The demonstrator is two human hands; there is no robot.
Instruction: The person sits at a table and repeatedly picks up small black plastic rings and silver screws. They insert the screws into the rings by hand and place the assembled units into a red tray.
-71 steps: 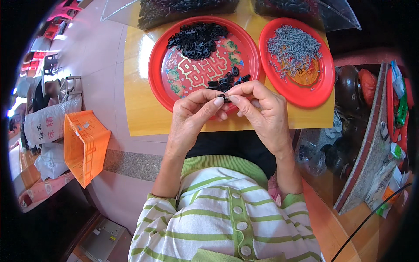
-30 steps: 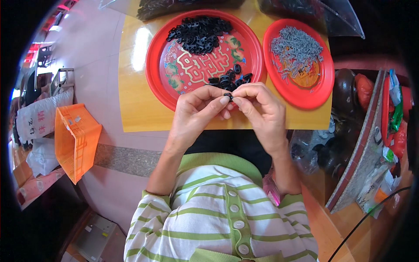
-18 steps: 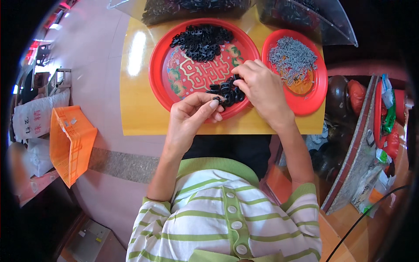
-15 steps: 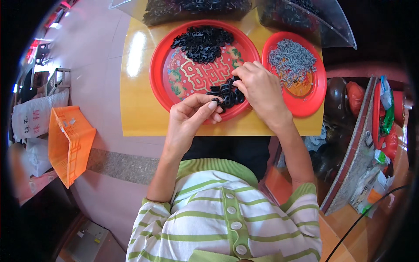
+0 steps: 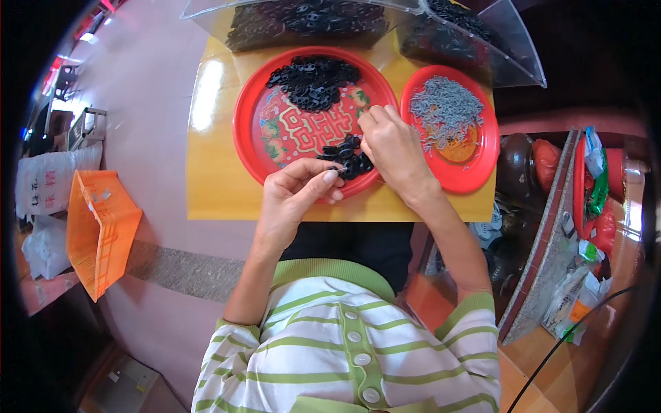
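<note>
My left hand [image 5: 297,191] pinches a small black plastic part [image 5: 335,169] between thumb and forefinger at the near edge of a round red tray [image 5: 246,141]. Beside it in the tray is a small heap of black plastic parts [image 5: 350,160]. My right hand [image 5: 394,150] bends over the right side of that heap, its fingers closed together; their tips are partly hidden, so what they hold cannot be made out. A larger pile of flat black pieces with holes [image 5: 313,81] lies at the tray's far side.
To the right stands a smaller red plate [image 5: 487,155] of grey screws [image 5: 447,107]. Clear bins [image 5: 310,24] of black parts line the far edge of the yellow table [image 5: 206,179]. An orange crate [image 5: 103,234] is on the left, and bagged goods [image 5: 595,186] fill a shelf at right.
The whole view has shifted slightly, with the table and trays lower in it. My left hand keeps its pinch on the black part; my right hand stays bent over the near heap.
</note>
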